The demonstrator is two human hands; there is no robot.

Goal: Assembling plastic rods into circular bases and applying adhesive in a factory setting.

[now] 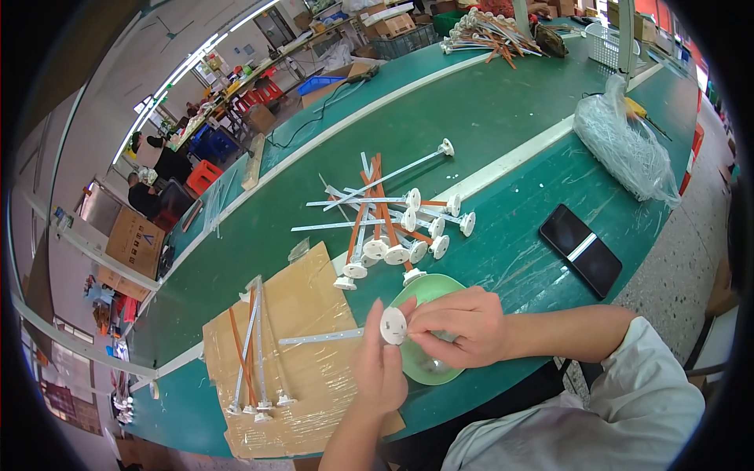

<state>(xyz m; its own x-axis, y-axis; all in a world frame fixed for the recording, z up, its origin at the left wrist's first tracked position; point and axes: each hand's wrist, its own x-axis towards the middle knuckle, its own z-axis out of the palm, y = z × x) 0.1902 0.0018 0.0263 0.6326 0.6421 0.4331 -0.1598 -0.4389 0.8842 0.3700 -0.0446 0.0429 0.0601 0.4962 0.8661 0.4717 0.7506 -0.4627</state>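
My left hand (380,370) grips a pale metal strip (322,338) with a white round disc (393,325) at its end, the disc turned up between my hands. Thumb and fingers of my right hand (459,328) are pinched at the disc's right edge; what they hold, if anything, is too small to make out. Below that hand stands a light green bowl (433,375), partly covered by it, with small bits inside. Several similar strips, some orange-brown, lie on a cardboard sheet (314,294) at left, their white ends toward me.
Beyond the bowl, a loose heap of strips with white round ends (385,224) lies on the green bench (503,110). A dark phone (581,250) and a clear plastic bag (624,141) are to the right. Another strip bundle (495,33) and a white basket (606,49) stand farther off.
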